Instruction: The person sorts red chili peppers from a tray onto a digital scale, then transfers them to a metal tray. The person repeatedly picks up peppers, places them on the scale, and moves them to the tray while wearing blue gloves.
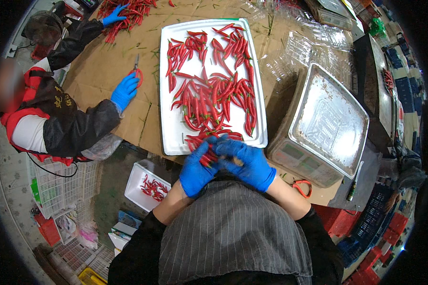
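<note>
Both my hands, in blue gloves, meet at the near edge of a white foam tray (171, 139). My left hand (199, 171) is closed around several red chili peppers (207, 158), whose green stem ends show beside its fingers. Against it, my right hand (248, 162) has bent fingers, with a small brownish bit showing between them; whether it grips any peppers is hidden. Just beyond the hands lie more red chili peppers (203, 103), spread in loose bunches over the tray.
A weighing scale with a metal pan (328, 117) stands right of the tray, clear plastic clamshell boxes (306, 50) behind it. Orange-handled scissors (303, 188) lie near the scale. At left, a co-worker's gloved hand (125, 92) holds red-handled scissors (138, 76). A smaller white tray (135, 185) sits lower left.
</note>
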Motion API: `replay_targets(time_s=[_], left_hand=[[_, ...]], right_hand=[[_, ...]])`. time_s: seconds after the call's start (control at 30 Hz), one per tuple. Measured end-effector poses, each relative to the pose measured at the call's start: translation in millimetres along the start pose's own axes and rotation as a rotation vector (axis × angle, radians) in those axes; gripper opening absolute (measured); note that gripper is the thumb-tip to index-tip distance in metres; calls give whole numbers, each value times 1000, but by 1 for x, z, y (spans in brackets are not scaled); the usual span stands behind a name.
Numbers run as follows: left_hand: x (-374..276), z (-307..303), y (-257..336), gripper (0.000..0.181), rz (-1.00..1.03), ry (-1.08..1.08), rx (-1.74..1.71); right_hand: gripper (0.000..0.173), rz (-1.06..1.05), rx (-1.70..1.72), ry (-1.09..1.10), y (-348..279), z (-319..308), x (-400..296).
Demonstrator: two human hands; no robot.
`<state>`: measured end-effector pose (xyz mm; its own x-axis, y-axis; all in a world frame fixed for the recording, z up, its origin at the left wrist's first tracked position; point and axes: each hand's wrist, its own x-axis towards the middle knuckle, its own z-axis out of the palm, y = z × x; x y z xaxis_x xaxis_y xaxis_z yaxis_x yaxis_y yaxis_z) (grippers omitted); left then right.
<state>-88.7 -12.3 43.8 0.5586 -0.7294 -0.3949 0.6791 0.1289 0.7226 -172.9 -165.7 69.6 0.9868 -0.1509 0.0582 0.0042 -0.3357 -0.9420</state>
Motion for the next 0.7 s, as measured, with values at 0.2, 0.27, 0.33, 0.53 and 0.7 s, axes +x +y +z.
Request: replay_targets(time_s=[0.2, 0.27, 0.33, 0.53, 0.7], left_hand=[[10, -31, 11, 19, -122, 71, -470], [9, -55, -1, 25, -177, -289, -660], [0, -28, 1, 31, -163, 23, -372], [-2, -31, -8, 43, 124, -43, 369], [6, -45, 4, 40, -85, 92, -388]], right_hand=[[24, 42, -409, 88, 57, 19, 47], [22, 84, -395, 107, 57, 22, 48], [21, -41, -420, 213, 31, 15, 32], [29, -190, -186, -12, 16, 15, 15], [29, 152, -323, 285, 33, 17, 72]])
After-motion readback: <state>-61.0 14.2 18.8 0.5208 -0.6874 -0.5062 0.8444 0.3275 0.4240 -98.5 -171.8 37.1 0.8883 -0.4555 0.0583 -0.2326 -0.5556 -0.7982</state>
